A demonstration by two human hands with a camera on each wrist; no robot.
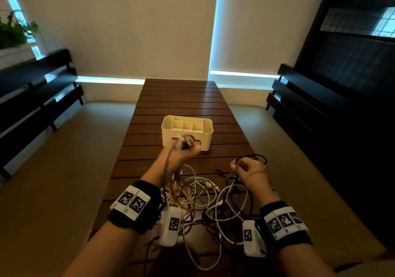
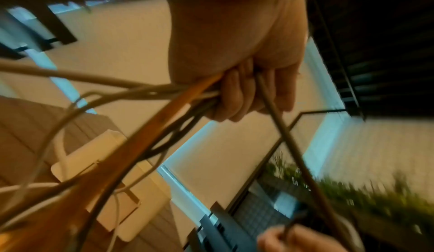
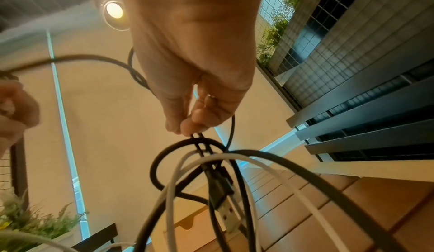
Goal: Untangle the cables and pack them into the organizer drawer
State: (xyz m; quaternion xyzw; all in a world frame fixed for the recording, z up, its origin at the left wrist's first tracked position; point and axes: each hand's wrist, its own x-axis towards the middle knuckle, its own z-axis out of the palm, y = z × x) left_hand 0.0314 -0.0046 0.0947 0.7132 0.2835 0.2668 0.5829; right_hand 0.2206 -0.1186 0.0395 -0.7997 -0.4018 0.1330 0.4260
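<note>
A tangle of white, black and orange cables (image 1: 205,193) lies on the near part of the wooden slat table (image 1: 181,97). My left hand (image 1: 186,148) is raised in front of the cream organizer box (image 1: 187,131) and grips a bunch of cables (image 2: 178,92), white, dark and orange. My right hand (image 1: 248,170) is lifted over the right side of the tangle and pinches a black cable (image 3: 199,140). That cable's USB plug (image 3: 225,211) hangs below the fingers. The organizer's top compartments look empty; its drawer front is partly hidden by my left hand.
Dark slatted benches stand along the left (image 1: 38,97) and right (image 1: 310,110) sides of the room. A green plant (image 1: 15,33) sits at the far left by the window. The floor (image 1: 64,170) flanks the narrow table on both sides.
</note>
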